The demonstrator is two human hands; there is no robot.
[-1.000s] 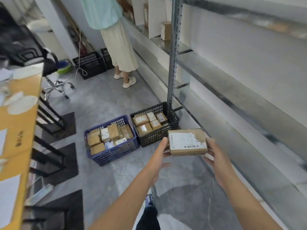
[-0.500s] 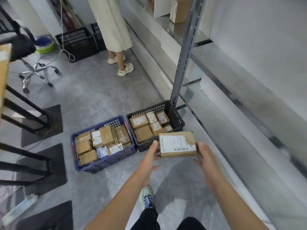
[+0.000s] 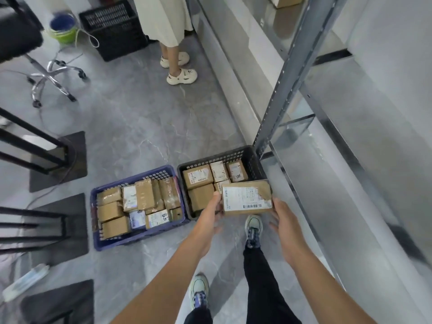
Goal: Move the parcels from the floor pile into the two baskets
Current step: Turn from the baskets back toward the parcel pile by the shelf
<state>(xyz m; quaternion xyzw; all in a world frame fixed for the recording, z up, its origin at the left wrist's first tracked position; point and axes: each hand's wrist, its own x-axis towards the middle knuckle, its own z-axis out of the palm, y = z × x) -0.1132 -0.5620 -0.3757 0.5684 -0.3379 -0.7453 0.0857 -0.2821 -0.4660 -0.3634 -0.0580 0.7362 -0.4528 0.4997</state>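
— Where is the parcel (image 3: pixel 246 197) sitting?
— It is hanging label up over the near right corner of the black basket (image 3: pixel 233 153), which is touching the blue basket (image 3: pixel 140 237).
— What is holding it?
— The left hand (image 3: pixel 210 213) is gripping its left edge, fingers clamped on it. The right hand (image 3: pixel 284 220) is touching its right corner, fingers lying apart.

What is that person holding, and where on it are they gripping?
A labelled cardboard parcel. The left hand pinches its left end, thumb on top; the right hand touches its right end, though whether it grips there is unclear.
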